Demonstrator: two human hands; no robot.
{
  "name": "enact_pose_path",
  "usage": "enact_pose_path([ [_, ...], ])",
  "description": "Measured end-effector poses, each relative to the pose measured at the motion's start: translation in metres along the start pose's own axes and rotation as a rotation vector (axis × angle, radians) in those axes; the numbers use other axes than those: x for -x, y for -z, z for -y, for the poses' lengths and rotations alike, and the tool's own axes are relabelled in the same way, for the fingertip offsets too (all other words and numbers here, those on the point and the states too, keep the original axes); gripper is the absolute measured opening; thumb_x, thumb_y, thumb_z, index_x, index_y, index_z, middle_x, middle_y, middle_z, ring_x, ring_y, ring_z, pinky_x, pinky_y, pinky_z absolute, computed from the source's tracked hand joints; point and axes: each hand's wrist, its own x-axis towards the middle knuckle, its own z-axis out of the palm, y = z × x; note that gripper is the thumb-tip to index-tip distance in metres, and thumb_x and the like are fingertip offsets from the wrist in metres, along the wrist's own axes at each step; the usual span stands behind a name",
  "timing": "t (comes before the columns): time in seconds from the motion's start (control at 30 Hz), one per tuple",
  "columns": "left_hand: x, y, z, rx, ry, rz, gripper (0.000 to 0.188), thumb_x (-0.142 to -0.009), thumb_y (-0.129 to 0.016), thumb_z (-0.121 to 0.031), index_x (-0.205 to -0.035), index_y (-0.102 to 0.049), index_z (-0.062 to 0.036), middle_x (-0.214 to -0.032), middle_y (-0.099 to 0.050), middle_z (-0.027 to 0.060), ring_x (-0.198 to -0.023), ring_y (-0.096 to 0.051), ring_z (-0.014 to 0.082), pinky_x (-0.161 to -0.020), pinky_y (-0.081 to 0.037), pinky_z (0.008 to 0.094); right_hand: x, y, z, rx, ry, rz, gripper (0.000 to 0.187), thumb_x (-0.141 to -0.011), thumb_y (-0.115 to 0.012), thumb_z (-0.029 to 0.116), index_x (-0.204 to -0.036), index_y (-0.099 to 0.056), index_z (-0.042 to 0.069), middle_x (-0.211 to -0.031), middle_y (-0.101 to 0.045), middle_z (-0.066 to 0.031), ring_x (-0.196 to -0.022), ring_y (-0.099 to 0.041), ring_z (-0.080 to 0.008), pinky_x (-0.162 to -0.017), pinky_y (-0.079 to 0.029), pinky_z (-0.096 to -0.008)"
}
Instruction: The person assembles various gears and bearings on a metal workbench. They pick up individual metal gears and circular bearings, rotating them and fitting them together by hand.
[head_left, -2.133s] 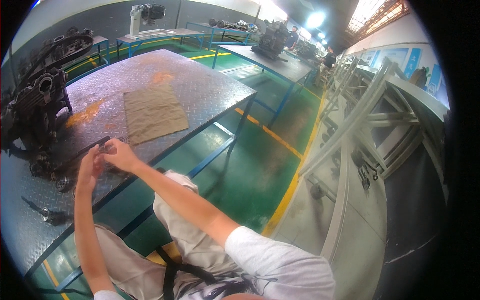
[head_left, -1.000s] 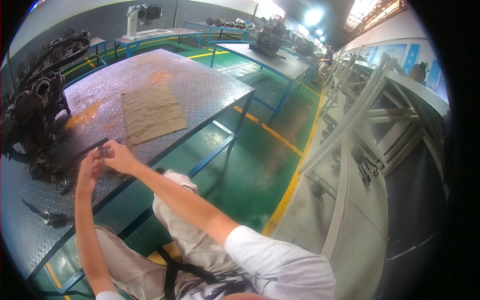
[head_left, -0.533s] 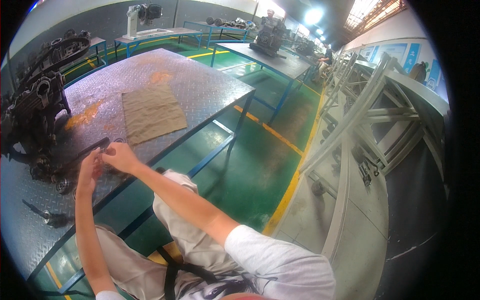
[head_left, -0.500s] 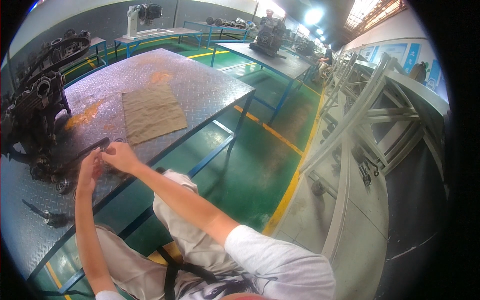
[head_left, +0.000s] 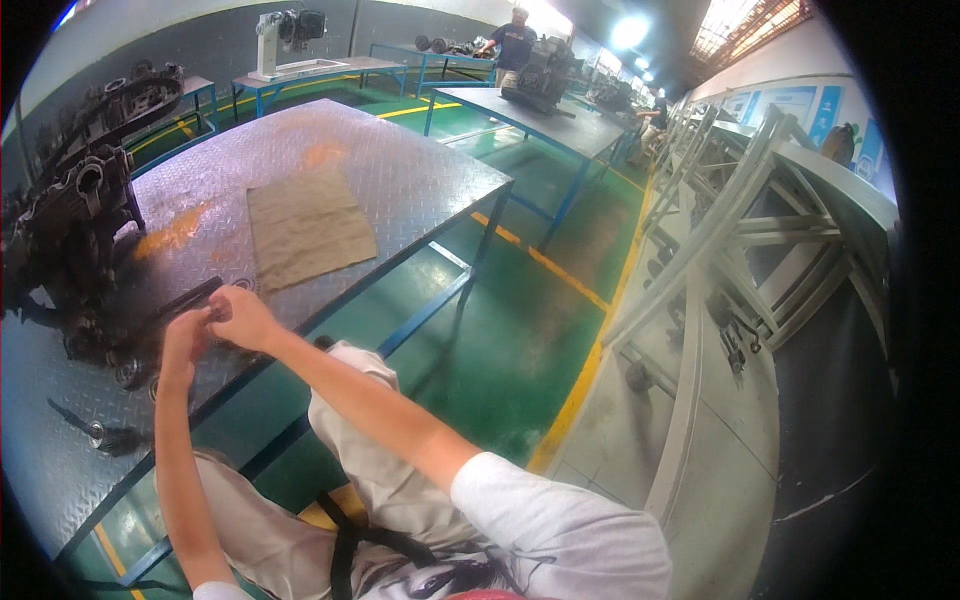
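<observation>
My left hand [head_left: 186, 340] and my right hand [head_left: 246, 318] meet over the near edge of the chequered metal table [head_left: 410, 165]. Both have their fingers closed, tip to tip, around something small and dark that I cannot make out. Just behind them lies a long dark bar-like part [head_left: 185, 298]. A metal ring [head_left: 244, 285] shows beyond my right hand, partly hidden. Left of my left wrist is a round metal part [head_left: 130, 373], and nearer to me a thin-shafted part with a round end [head_left: 95, 430].
A brown cloth [head_left: 310, 228] is spread on the table. A greasy engine assembly with a belt [head_left: 75, 215] stands at the left. Another table [head_left: 590, 135] carries an engine block [head_left: 540, 75]; a person [head_left: 513, 48] stands behind it. Grey metal frames [head_left: 740, 235] line the right side.
My hands stay together and have shifted only slightly, the right fingers a little lower. Behind the far engine block, the person has risen into fuller view and now stands to its left.
</observation>
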Motion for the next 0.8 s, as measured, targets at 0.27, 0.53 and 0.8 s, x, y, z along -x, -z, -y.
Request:
enact_pose_path([
  [0.27,0.004,-0.001,-0.002,-0.092,-0.018,-0.012,0.014,-0.083,-0.058,-0.021,-0.071,-0.056,-0.0141,-0.055,-0.039,-0.0088,-0.047,-0.034,0.0021,-0.043,-0.026,0.0189,0.0,0.0,0.001,0.015,-0.068,-0.001,0.038,-0.061,-0.071,0.016,-0.092,-0.057,-0.001,-0.085,-0.059,-0.0162,-0.079,-0.059,-0.0265,-0.071,-0.047,-0.033],
  [0.53,0.0,0.003,0.001,-0.163,-0.053,0.019,0.014,-0.082,-0.059,-0.022,-0.072,-0.057,-0.0128,-0.056,-0.039,-0.008,-0.049,-0.037,0.0021,-0.044,-0.027,0.018,-0.003,-0.002,-0.012,-0.004,-0.076,0.122,0.047,-0.061,-0.072,0.015,-0.1,-0.054,-0.002,-0.093,-0.06,-0.0163,-0.087,-0.059,-0.0272,-0.076,-0.048,-0.0344],
  [0.8,0.002,-0.01,-0.004,-0.034,-0.008,0.007,0.014,-0.083,-0.06,-0.019,-0.071,-0.056,-0.0124,-0.057,-0.039,-0.0086,-0.046,-0.036,0.0011,-0.043,-0.03,0.0166,-0.001,-0.003,-0.023,0.019,-0.09,0.062,0.048,-0.062,-0.075,0.016,-0.101,-0.053,-0.001,-0.094,-0.061,-0.0177,-0.089,-0.06,-0.028,-0.079,-0.047,-0.0352],
])
